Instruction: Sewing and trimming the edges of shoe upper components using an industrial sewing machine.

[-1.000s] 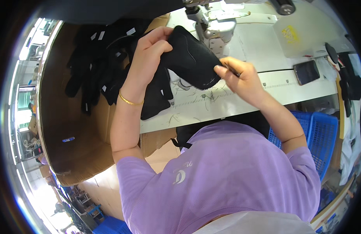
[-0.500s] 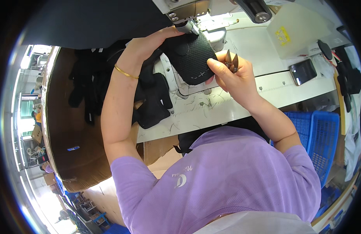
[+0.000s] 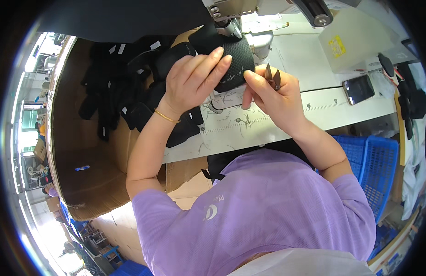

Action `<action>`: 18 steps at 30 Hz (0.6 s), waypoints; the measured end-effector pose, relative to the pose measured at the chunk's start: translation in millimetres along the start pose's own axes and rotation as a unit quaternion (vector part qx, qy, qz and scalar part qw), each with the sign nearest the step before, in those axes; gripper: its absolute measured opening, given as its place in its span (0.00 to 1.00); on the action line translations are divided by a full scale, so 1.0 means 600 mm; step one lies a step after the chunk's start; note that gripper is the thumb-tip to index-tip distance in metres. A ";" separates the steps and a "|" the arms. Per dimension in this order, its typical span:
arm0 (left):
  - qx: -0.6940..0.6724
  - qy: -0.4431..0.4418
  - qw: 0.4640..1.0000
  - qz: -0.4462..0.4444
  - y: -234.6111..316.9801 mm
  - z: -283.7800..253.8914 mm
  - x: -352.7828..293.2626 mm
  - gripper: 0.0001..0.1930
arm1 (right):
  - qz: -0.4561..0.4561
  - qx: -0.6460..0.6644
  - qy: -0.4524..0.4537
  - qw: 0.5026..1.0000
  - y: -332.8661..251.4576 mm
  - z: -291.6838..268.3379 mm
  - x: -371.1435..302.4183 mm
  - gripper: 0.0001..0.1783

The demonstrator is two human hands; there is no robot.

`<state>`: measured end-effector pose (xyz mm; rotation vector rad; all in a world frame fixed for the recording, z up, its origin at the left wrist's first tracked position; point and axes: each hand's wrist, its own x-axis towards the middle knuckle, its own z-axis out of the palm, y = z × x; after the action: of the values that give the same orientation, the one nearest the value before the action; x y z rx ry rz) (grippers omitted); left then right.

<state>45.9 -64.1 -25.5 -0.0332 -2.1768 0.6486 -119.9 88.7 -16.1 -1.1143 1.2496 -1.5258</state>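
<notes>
Under the head of a sewing machine (image 3: 229,28) lies a black textured fabric piece (image 3: 239,57) with pale stitch marks near its lower edge. My left hand (image 3: 194,78) rests on the piece's left side, its fingers stretched out and its thumb hidden. My right hand (image 3: 277,94) is closed around dark thread snips (image 3: 274,79), whose pointed blades stick up between the fingers. The thumb of that hand touches the piece's lower right edge; whether a finger grips it from beneath is hidden.
Black pieces (image 3: 144,69) with white tags pile up at the left, over a large cardboard box (image 3: 98,193). Thread scraps litter the white table (image 3: 268,122). A phone (image 3: 358,87) lies at the right, near a translucent bin (image 3: 353,43). Blue crates (image 3: 379,170) stand below.
My left hand has come away from beside the presser area, down and right onto the piece. The piece sits slightly higher; my right hand has stayed nearly in place with the snips.
</notes>
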 end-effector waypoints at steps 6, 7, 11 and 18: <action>-0.001 0.021 1.000 0.004 -0.015 0.026 0.003 0.22 | -0.052 0.007 0.024 0.998 0.003 0.005 0.028 0.14; -0.003 0.023 1.000 -0.003 -0.016 0.027 0.003 0.22 | -0.058 0.013 0.021 0.998 0.005 0.006 0.032 0.14; 0.032 0.017 0.999 -0.016 -0.019 0.038 0.009 0.25 | -0.063 -0.035 0.037 0.997 0.011 0.002 0.045 0.14; 0.057 -0.007 0.998 -0.037 0.011 -0.002 0.043 0.22 | -0.069 0.014 0.051 0.996 0.010 0.003 0.051 0.15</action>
<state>28.9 -51.7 -9.5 0.1135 -2.1398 0.7317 -125.0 58.1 -18.1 -1.1364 1.2367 -1.7179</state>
